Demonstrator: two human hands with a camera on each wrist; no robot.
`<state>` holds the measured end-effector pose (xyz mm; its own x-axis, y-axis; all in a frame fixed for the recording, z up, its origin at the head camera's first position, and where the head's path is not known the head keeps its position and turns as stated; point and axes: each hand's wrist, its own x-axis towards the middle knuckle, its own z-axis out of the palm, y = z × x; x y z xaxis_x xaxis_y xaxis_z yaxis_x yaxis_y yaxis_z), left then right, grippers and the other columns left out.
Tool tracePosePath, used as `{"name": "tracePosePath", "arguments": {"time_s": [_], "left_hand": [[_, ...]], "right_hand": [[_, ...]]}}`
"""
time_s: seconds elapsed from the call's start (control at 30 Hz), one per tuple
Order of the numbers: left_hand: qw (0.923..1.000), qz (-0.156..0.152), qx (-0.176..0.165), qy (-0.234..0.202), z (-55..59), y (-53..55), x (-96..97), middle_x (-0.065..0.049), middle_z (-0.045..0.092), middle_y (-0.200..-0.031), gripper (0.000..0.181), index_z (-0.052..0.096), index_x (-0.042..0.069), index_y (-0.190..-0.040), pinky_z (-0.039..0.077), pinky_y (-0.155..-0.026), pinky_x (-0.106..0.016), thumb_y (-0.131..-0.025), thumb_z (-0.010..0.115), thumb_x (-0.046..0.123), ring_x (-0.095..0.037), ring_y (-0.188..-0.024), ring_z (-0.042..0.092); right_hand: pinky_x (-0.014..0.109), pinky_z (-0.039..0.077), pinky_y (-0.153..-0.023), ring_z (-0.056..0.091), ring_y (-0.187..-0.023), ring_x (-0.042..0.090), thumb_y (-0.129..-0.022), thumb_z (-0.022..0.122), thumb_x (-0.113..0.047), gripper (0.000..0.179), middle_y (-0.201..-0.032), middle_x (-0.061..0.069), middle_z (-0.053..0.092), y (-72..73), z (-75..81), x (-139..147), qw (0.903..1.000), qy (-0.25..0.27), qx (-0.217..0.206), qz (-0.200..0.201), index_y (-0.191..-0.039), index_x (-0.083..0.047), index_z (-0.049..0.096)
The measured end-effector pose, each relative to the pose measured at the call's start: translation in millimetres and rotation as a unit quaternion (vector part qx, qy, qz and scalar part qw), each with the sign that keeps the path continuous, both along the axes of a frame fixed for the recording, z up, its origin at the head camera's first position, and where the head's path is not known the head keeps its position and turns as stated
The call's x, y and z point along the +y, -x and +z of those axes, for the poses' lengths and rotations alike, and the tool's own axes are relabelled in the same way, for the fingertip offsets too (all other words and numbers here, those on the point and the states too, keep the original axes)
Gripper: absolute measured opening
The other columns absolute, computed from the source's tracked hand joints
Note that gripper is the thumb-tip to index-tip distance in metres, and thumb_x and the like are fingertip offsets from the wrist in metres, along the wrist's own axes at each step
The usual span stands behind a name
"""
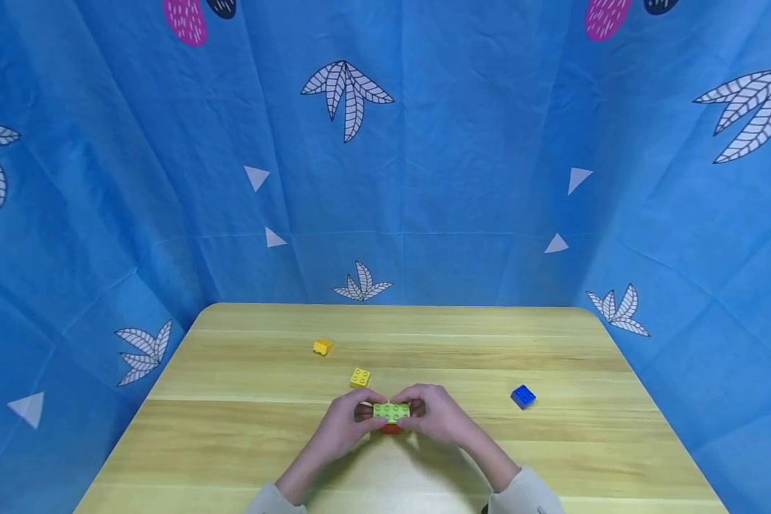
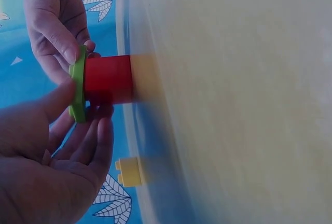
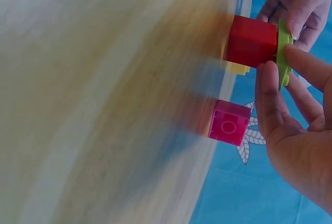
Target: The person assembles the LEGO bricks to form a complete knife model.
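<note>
A thin lime-green plate with studs [image 1: 391, 411] lies across the top of a red brick [image 2: 109, 79] that stands on the table, its two ends reaching past the brick. My left hand [image 1: 348, 420] pinches the plate's left end, thumb on the near side. At the opposite end my right hand [image 1: 438, 414] pinches it likewise, and both hands' fingers curl beneath beside the red brick. In the right wrist view the green plate [image 3: 283, 53] tops the red brick [image 3: 252, 41], with right fingertips close to the brick's side.
Just beyond my left hand sits a yellow studded brick [image 1: 360, 378], and farther back lies an orange-yellow piece [image 1: 322, 347]. A blue brick [image 1: 523, 397] is off to the right. The right wrist view shows a pink brick [image 3: 230, 123]. Blue cloth [image 1: 462, 178] hangs behind the wooden table [image 1: 231, 428].
</note>
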<state>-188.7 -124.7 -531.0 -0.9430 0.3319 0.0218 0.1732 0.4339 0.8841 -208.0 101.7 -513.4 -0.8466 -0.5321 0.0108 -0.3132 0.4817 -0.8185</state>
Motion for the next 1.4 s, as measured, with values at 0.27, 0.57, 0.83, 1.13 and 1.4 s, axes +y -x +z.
{"name": "tracePosePath", "arguments": {"time_s": [0.27,0.57,0.83,1.13,1.4], "left_hand": [[0.9999,-0.004,-0.007,-0.008,-1.7,0.4,-1.6,-0.008,0.074,-0.118,0.024,0.071,0.013,-0.116,0.061,-0.083,-0.023,-0.093,0.077,0.017,-0.021,-0.101,0.072],[0.9996,-0.007,-0.022,-0.013,-2.3,0.4,-3.0,-0.005,0.072,-0.111,0.023,0.072,0.013,-0.115,0.061,-0.080,-0.022,-0.092,0.078,0.016,-0.018,-0.097,0.070],[0.9992,-0.012,-0.025,-0.027,-2.5,0.5,-4.9,-0.004,0.071,-0.104,0.023,0.071,0.012,-0.115,0.061,-0.081,-0.023,-0.093,0.077,0.017,-0.016,-0.096,0.070],[0.9989,-0.011,-0.024,-0.038,-3.7,-0.1,-4.0,-0.010,0.073,-0.112,0.023,0.071,0.009,-0.113,0.062,-0.084,-0.024,-0.092,0.077,0.013,-0.019,-0.099,0.073],[0.9984,-0.009,-0.037,-0.041,-0.7,1.1,-4.5,-0.010,0.072,-0.111,0.022,0.071,0.007,-0.112,0.062,-0.084,-0.024,-0.092,0.077,0.012,-0.022,-0.100,0.072]], "right_hand": [[0.020,0.057,-0.077,0.065,-0.088,0.013,-0.087,0.082,-0.010,0.035,-0.105,0.003,0.071,-2.3,-0.3,-1.5,1.0000,-0.004,0.008,-0.004,-0.121,-0.007,0.074],[0.020,0.057,-0.077,0.063,-0.086,0.012,-0.088,0.081,-0.010,0.035,-0.108,0.004,0.072,-4.6,0.1,-2.0,0.9998,-0.012,0.013,-0.003,-0.122,-0.007,0.074],[0.020,0.057,-0.076,0.062,-0.085,0.011,-0.087,0.082,-0.010,0.035,-0.105,0.003,0.070,-5.5,-0.3,-3.1,0.9997,-0.015,0.019,-0.007,-0.121,-0.007,0.074],[0.019,0.055,-0.072,0.059,-0.083,0.010,-0.087,0.081,-0.009,0.035,-0.104,0.004,0.069,-7.4,1.9,-4.3,0.9996,-0.017,0.019,-0.010,-0.121,-0.005,0.074],[0.018,0.055,-0.071,0.059,-0.082,0.010,-0.086,0.081,-0.008,0.035,-0.101,0.005,0.067,-8.1,4.6,-6.5,0.9991,-0.024,0.034,-0.011,-0.120,-0.005,0.075]]}}
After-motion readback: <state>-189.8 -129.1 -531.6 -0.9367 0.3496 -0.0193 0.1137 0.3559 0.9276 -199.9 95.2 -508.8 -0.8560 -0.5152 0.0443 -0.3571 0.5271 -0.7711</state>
